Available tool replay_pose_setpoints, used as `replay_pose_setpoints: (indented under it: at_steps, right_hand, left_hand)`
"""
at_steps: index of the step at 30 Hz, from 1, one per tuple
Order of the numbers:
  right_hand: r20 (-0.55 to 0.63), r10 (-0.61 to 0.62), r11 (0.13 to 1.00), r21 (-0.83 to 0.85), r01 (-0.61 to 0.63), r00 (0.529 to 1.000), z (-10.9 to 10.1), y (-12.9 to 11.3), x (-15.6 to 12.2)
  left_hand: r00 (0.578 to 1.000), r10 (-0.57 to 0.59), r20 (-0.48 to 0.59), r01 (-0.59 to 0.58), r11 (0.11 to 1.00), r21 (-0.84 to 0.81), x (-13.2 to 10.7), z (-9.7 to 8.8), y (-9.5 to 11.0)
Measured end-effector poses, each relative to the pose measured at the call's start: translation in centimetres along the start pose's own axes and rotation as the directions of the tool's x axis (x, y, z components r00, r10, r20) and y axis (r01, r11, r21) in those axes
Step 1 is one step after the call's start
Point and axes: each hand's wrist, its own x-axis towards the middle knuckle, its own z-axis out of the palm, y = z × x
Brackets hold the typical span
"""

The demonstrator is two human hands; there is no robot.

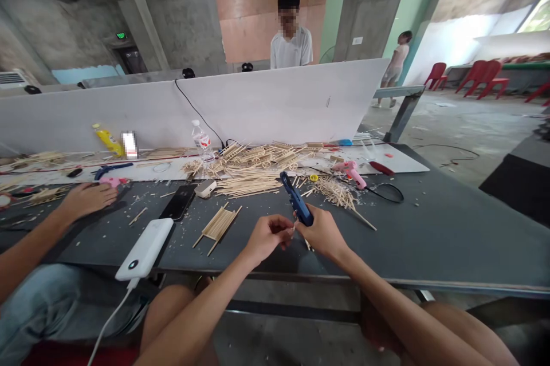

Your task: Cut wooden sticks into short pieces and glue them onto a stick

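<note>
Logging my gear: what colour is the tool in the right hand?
Dark blue. The tool shows in the head view, held in the right hand.

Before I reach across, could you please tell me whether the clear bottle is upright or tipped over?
Upright: the clear bottle has its white cap uppermost and base down beside wooden sticks.

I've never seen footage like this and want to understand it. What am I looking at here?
No machine here: it's one view, from a camera worn on a person's head, looking forward and down at their bare right hand and left hand. The right has a dark blue tool in its grip; the left's fingers are pinched together close by, anything between them too small to make out. Across the table lie thin wooden sticks, a small panel of sticks, a black phone and a pink glue gun. The third hand, far left, is someone else's.
</note>
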Motion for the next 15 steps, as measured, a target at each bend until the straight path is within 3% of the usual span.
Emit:
replay_pose_setpoints:
  at_steps: [7,12,15]
  right_hand:
    - [0.002,0.068,0.997,0.019,-0.068,0.998,-0.6,0.7,-1.3]
    - [-0.04,0.163,0.983,0.097,-0.158,0.986,-0.6,0.6,-1.0]
    - [0.009,0.213,0.958,0.197,-0.21,0.977,-0.5,0.4,-0.8]
  left_hand:
    - [0.996,0.087,0.031,-0.087,0.996,0.015,0.1,1.8,-0.3]
    - [0.993,0.102,-0.058,-0.1,0.994,0.033,0.3,2.2,-0.3]
    - [0.989,0.088,-0.115,-0.084,0.996,0.041,0.2,2.1,-0.3]
